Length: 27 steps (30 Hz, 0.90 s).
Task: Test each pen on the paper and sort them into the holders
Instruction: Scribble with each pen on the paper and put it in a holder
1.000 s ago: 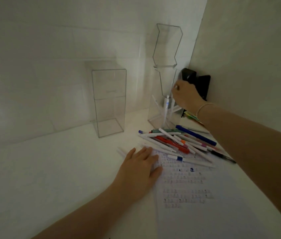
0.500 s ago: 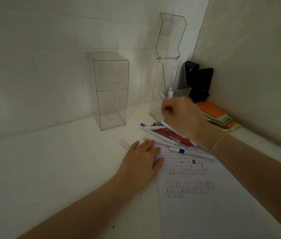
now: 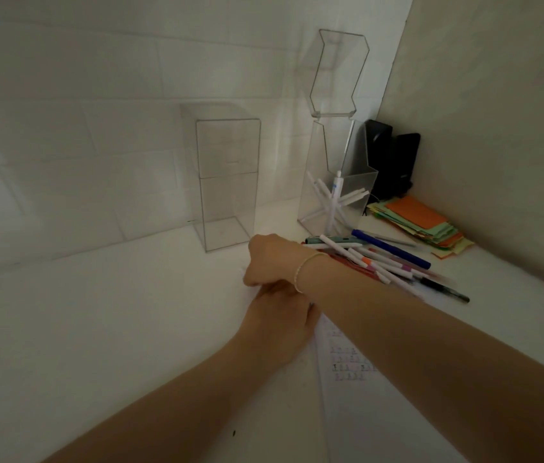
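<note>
The loose pens (image 3: 380, 262) lay in a crossed heap on the table (image 3: 113, 329), just past the top of the paper (image 3: 357, 379) and in front of the right-hand holder (image 3: 337, 202), which already held several white pens; the left-hand holder (image 3: 227, 182) stood bare. The right hand (image 3: 270, 262) reached across the left side of the heap with its fingers curled under and out of sight, so I could not tell whether it held a pen. The left hand (image 3: 280, 315) lay on the paper's top corner beneath that wrist, its fingers hidden too.

The likely risk was the right forearm, which lay across the heap: a careless sweep could roll pens off toward the stack of coloured notes (image 3: 420, 225). A pen drawn from under the crossed pile could also drag its neighbours along.
</note>
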Tool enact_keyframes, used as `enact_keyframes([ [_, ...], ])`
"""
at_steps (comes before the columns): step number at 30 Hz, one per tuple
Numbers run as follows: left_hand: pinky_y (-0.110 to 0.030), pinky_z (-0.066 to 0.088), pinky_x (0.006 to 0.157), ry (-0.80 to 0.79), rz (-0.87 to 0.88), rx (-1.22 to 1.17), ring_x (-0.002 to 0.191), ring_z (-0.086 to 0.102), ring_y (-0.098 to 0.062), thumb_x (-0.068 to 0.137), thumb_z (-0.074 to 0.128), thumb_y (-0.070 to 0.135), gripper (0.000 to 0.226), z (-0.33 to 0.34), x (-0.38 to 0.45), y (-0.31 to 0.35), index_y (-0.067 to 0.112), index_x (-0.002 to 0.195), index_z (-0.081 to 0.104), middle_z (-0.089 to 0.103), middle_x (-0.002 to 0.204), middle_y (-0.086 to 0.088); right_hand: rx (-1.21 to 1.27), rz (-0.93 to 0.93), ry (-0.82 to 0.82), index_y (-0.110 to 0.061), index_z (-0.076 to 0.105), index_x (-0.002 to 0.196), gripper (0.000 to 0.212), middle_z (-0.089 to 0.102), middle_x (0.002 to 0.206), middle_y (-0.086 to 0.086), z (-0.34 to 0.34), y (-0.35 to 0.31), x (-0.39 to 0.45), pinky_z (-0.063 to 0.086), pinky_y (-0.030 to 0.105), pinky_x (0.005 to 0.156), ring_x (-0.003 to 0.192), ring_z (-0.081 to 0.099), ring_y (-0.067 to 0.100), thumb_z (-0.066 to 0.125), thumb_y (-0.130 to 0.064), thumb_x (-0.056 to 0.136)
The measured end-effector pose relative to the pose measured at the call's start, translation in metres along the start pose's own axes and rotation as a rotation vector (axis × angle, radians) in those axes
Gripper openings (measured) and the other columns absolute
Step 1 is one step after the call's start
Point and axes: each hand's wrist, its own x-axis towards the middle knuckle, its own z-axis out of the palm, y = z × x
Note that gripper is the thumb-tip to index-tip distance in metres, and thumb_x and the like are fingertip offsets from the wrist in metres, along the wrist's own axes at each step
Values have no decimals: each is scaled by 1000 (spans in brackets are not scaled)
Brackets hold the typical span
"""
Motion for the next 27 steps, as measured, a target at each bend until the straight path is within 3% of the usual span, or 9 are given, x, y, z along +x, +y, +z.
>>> enact_keyframes([
  [2,-22,53,59,47,22,58,64,68,-11,75,34,32,43,2,-1,1,18,79,74,71,72,3,56,-22,33,-6,51,91,20,50,76,4,3,-3,5,38,25,53,66,50,19,62,-22,84],
  [4,-32,55,75,69,56,115,71,68,-14,81,35,31,41,4,-1,-3,16,86,73,72,76,1,265,-11,142,-7,54,83,25,56,74,5,2,0,5,45,26,56,72,59,23,65,-28,82],
  [6,-42,48,94,56,102,156,79,67,-13,87,34,31,40,4,-2,-6,16,90,71,72,82,1,588,9,355,-9,59,81,19,68,80,9,-4,7,1,54,31,68,78,67,24,68,-26,79],
  [9,-40,40,104,84,141,166,89,66,-13,93,30,37,43,7,0,-8,18,103,67,71,100,1,1045,-17,677,-12,56,80,11,69,76,8,-23,25,-15,59,35,73,73,70,20,67,-12,81],
  [12,-31,41,95,31,107,36,92,63,-19,97,31,38,42,4,1,-5,15,110,63,68,107,-1,1280,-52,761,-11,53,98,15,66,77,6,-35,44,-36,59,25,62,65,67,16,60,-3,88],
  [15,-23,42,83,87,18,-99,92,58,-17,96,41,42,35,0,0,-5,19,112,61,65,106,3,1280,-54,780,-12,51,117,28,68,79,7,-28,57,-52,60,28,64,64,67,16,56,-2,91],
  [19,-15,36,69,172,-50,-159,78,56,-9,87,45,58,38,-1,0,-3,23,91,60,64,91,9,1374,22,831,-12,49,119,28,69,82,7,-18,69,-63,58,23,59,62,69,11,52,-2,93],
  [23,-14,31,55,172,-129,-244,59,46,-7,80,26,70,47,-3,2,-5,28,70,46,50,65,10,1416,72,871,-16,47,123,35,68,82,6,-13,77,-67,60,27,63,70,70,17,51,0,92],
  [27,-16,34,56,205,-124,-295,59,48,-8,82,24,66,46,-2,3,-7,27,74,48,50,64,9,1390,86,929,-11,49,121,32,67,79,2,-8,82,-71,60,27,64,67,69,13,52,0,91],
])
